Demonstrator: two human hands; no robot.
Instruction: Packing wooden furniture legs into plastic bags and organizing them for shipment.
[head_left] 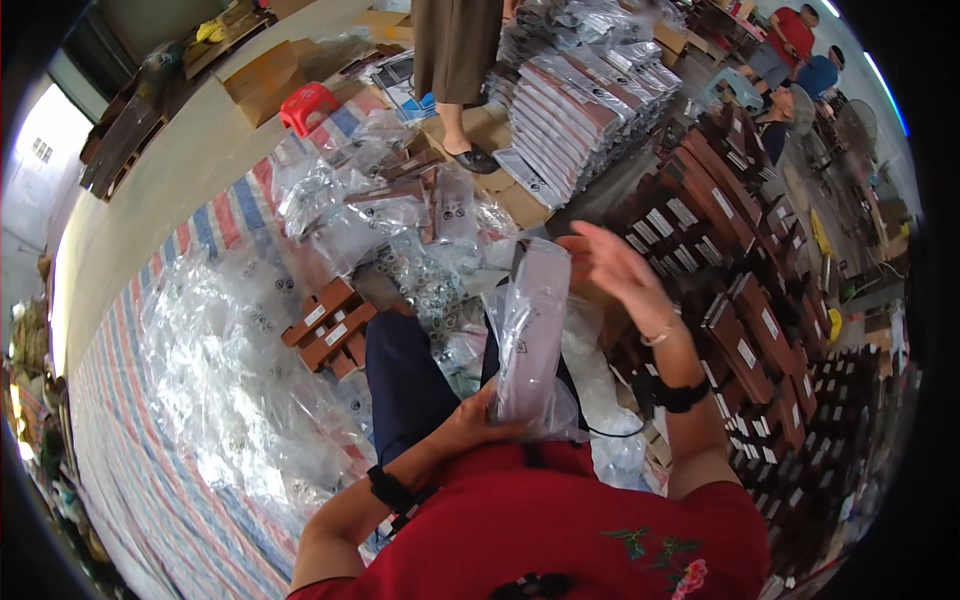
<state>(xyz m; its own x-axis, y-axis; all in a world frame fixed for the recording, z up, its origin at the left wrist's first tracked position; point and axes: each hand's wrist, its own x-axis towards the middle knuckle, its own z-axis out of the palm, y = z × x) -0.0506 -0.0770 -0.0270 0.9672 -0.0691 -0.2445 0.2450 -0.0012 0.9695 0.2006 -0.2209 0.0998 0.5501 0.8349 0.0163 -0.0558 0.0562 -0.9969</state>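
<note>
A long brown board (535,330) in a clear plastic bag stands tilted up over my lap. The loose end of the bag bunches at its lower edge. My left hand (472,418) is closed round the lower left side of the bagged board, with some fingers hidden behind it. Beside the board's upper right end, my right hand (612,268) is raised with fingers stretched out and nothing visible in it. It is slightly blurred, and whether a fingertip touches the bag I cannot tell.
Clear plastic bags (240,370) heap on a striped sheet (120,400) at left, near short brown blocks (332,325). Bagged small metal parts (425,290) lie ahead. Wrapped boards (575,110) are stacked beyond, near a standing person (455,60). Brown boards (760,340) fill the right side.
</note>
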